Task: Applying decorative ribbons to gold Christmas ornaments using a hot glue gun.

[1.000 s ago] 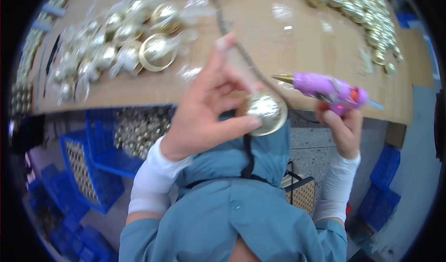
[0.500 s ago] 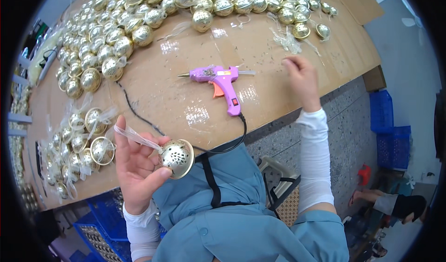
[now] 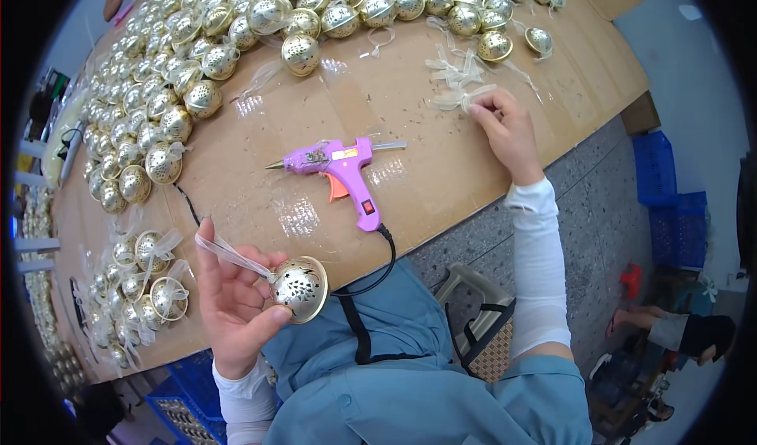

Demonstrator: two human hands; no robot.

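My left hand (image 3: 240, 311) is closed on a gold bell ornament (image 3: 300, 289), a round ball with a flared rim and small cut-out shapes. Its sheer white ribbon loop (image 3: 233, 254) is stretched over my raised index finger. On the right, my right hand (image 3: 509, 134) pinches a sheer white ribbon bow (image 3: 465, 98) at the edge of a small heap of bows (image 3: 457, 68) on the table. Between my hands lies a purple glue gun (image 3: 335, 161) on its side, nozzle pointing left, with a glue stick (image 3: 390, 145) sticking out of its back.
Many gold bell ornaments (image 3: 221, 60) cover the far side of the cardboard-topped table (image 3: 426, 201). A smaller group with ribbons (image 3: 150, 252) lies at left. The glue gun's black cord (image 3: 388, 260) hangs over the near edge. Blue crates (image 3: 678, 228) and another person (image 3: 694, 335) are at right.
My right hand has come down onto the ribbon bows and now pinches one. The view has shifted, so the table things appear moved left. My left hand still holds the bell ornament.
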